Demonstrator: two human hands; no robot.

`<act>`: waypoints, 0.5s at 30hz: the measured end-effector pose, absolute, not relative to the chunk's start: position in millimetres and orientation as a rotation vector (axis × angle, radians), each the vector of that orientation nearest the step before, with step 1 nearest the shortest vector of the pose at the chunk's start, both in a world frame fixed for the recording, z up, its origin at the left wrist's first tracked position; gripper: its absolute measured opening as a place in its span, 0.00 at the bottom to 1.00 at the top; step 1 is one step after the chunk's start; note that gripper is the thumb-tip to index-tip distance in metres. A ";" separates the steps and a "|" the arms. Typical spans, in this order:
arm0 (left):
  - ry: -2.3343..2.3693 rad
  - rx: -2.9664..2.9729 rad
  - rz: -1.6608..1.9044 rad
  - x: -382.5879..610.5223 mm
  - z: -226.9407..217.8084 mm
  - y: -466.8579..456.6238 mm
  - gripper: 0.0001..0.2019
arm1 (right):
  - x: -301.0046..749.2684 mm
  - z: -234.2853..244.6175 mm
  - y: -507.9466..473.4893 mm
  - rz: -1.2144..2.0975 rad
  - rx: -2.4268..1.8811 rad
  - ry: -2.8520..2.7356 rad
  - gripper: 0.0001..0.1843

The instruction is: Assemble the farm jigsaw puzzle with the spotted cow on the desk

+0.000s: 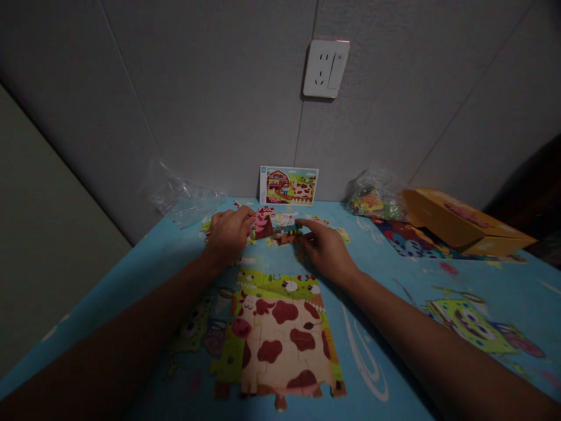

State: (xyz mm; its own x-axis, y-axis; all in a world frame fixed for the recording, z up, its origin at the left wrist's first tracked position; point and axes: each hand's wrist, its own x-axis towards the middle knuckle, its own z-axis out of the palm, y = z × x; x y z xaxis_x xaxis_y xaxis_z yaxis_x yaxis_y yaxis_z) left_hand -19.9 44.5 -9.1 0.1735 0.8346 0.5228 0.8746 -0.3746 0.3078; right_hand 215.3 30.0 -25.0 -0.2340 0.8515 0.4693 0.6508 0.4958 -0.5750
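A partly joined jigsaw (280, 333) showing a spotted cow lies flat on the blue cartoon tablecloth (394, 304) in front of me. Beyond it, several loose puzzle pieces (284, 221) are scattered near the wall. My left hand (228, 234) is curled, its fingers pinching a reddish-pink piece (262, 224). My right hand (324, 245) reaches in from the right, its fingertips closed on a small dark piece (289, 236) beside the left hand's piece. The two pieces are close together; whether they touch is unclear.
A reference picture card (288, 186) leans against the grey wall below a white socket (326, 68). A crumpled clear plastic bag (184, 196) lies at back left. A bag of pieces (377, 202) and a yellow box (460, 225) sit at back right.
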 end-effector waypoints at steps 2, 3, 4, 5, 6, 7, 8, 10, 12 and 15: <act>-1.602 -2.417 -0.958 -19.7 -11.1 44.2 0.10 | 214.6 -26.6 29.6 0.340 -1.199 -1.995 0.27; -1.535 -2.456 -0.955 -19.5 -11.8 44.0 0.10 | 213.9 -26.3 28.6 0.344 -1.175 -2.002 0.26; -1.462 -2.496 -0.957 -19.3 -12.4 43.8 0.10 | 212.9 -25.2 27.1 0.360 -1.155 -2.003 0.25; -1.387 -2.537 -0.963 -19.0 -12.9 43.4 0.10 | 211.8 -23.6 25.3 0.386 -1.135 -2.004 0.23; -1.305 -2.580 -0.972 -18.6 -13.2 43.1 0.11 | 210.5 -21.5 23.2 0.418 -1.110 -2.004 0.21; -1.213 -2.630 -0.977 -18.2 -13.5 42.6 0.11 | 209.3 -19.3 21.1 0.452 -1.080 -2.008 0.21; -1.119 -2.682 -0.980 -17.7 -13.7 42.0 0.11 | 208.2 -17.2 19.1 0.480 -1.049 -2.019 0.21; -0.954 -2.790 -0.980 -16.7 -14.1 40.3 0.11 | 206.5 -14.2 15.9 0.510 -1.009 -2.072 0.22; -0.896 -2.859 -0.989 -15.9 -14.8 38.3 0.09 | 205.8 -13.1 14.3 0.525 -1.004 -2.131 0.20; -0.941 -2.899 -1.019 -15.9 -17.0 36.5 0.08 | 206.4 -12.9 14.0 0.529 -1.014 -2.166 0.20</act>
State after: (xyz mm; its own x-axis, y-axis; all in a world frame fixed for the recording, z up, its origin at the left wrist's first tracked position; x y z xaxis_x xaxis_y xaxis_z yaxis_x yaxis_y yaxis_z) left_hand -15.9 36.5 -17.0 0.6280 0.5502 0.5504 0.5044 -0.8263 0.2505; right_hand 206.4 14.0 -12.9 -0.4663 0.7857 0.4065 0.5098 0.6142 -0.6024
